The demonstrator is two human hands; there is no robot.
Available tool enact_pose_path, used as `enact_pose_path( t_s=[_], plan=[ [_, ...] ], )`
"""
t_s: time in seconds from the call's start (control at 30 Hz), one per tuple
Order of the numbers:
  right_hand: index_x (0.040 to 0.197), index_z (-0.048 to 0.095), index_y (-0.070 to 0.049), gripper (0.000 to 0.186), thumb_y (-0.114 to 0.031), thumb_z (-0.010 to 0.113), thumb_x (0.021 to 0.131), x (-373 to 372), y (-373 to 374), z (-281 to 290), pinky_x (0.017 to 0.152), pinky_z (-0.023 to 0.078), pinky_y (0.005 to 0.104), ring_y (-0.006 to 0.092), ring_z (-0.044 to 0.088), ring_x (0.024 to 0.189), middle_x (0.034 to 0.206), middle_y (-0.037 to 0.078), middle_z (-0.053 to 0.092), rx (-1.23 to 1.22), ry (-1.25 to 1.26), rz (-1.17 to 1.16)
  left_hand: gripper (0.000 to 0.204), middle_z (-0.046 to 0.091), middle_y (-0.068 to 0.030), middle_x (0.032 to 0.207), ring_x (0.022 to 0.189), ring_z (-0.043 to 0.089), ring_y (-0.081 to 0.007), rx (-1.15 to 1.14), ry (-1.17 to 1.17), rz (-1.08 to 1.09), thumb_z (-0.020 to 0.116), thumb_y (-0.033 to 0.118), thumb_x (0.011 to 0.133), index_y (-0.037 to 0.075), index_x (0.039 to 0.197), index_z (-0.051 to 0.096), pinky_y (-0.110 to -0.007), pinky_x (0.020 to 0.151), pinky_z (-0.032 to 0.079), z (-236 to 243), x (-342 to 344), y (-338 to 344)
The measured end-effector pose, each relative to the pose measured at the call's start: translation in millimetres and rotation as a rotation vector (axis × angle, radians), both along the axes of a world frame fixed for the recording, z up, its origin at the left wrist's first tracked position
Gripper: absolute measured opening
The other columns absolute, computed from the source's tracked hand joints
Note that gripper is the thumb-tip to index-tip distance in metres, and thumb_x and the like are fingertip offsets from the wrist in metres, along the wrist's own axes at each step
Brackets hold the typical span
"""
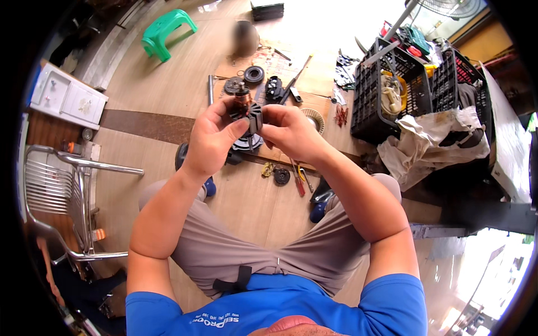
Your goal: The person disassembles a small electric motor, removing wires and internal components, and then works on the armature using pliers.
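Observation:
A motor armature (254, 116) with a dark slotted core, copper windings and a shaft end pointing away from me is raised in front of me between both hands. My left hand (213, 134) is closed round its left side, with the thumb across the front. On the other side, my right hand (292, 131) pinches the core with bent fingers. Beneath the hands a round metal part (246, 143) is partly hidden. Just beyond lie a dark ring (254, 74), a round grey part (234, 85) and a black housing piece (274, 88). A ring-shaped, ribbed stator-like part (314, 119) sits beside my right hand.
A cardboard sheet (322, 106) lies under the parts. Near my feet are a red-handled screwdriver (300, 185) and a black disc (282, 176). Black crates (364, 112) stand right, a metal chair (78, 185) left, and a green stool (165, 31) far left.

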State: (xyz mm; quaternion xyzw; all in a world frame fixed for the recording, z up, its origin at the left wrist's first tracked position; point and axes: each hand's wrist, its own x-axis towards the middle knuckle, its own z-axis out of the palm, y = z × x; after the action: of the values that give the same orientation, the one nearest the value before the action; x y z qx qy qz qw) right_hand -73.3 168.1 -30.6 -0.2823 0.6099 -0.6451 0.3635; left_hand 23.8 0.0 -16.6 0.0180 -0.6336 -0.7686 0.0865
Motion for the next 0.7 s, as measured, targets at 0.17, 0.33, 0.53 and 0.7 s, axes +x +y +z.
enact_pose_path(
  t_s=[0.17,0.33,0.53,0.7],
  plan=[
    [0.097,0.068,0.001,0.012,-0.009,0.063,0.092,0.7,-8.1,-15.5,0.054,0.04,0.0192,0.0036,0.051,0.061,0.073,-0.004,0.059,-0.111,-0.115,-0.046,0.047,0.058,-0.0168,0.129,0.123,0.056,-0.0274,0.183,0.011,-0.054,0.062,0.019,0.096,-0.004,0.134,0.046,-0.039,0.104,0.045,-11.4,-1.5,-11.8],
    [0.094,0.066,0.001,0.009,-0.006,0.065,0.088,-1.4,-2.1,-10.9,0.06,0.048,0.0299,0.016,0.059,0.061,0.071,0.012,0.064,-0.023,0.618,-0.21,0.047,0.055,-0.0225,0.133,0.125,0.054,-0.0326,0.269,-0.025,-0.143,0.06,0.022,0.097,-0.003,0.134,0.046,-0.043,0.105,0.045,-9.0,-0.7,-19.4],
    [0.091,0.065,0.0,0.009,-0.008,0.065,0.087,-4.6,4.1,-1.3,0.064,0.05,0.0373,0.0314,0.065,0.069,0.077,0.018,0.064,0.035,0.719,-0.253,0.049,0.056,-0.0232,0.132,0.125,0.054,-0.0318,0.205,-0.013,-0.149,0.062,0.024,0.096,-0.003,0.134,0.046,-0.042,0.104,0.046,-9.3,-0.5,-21.9],
    [0.088,0.063,-0.002,0.009,-0.01,0.064,0.086,-23.8,16.6,-4.1,0.071,0.05,0.0428,0.0365,0.063,0.081,0.082,0.017,0.064,0.09,0.961,-0.34,0.044,0.062,-0.0069,0.118,0.107,0.059,-0.0134,-0.121,-0.138,-0.175,0.068,0.009,0.091,-0.004,0.129,0.051,-0.028,0.097,0.046,-2.6,-2.4,-13.4]
  ],
)
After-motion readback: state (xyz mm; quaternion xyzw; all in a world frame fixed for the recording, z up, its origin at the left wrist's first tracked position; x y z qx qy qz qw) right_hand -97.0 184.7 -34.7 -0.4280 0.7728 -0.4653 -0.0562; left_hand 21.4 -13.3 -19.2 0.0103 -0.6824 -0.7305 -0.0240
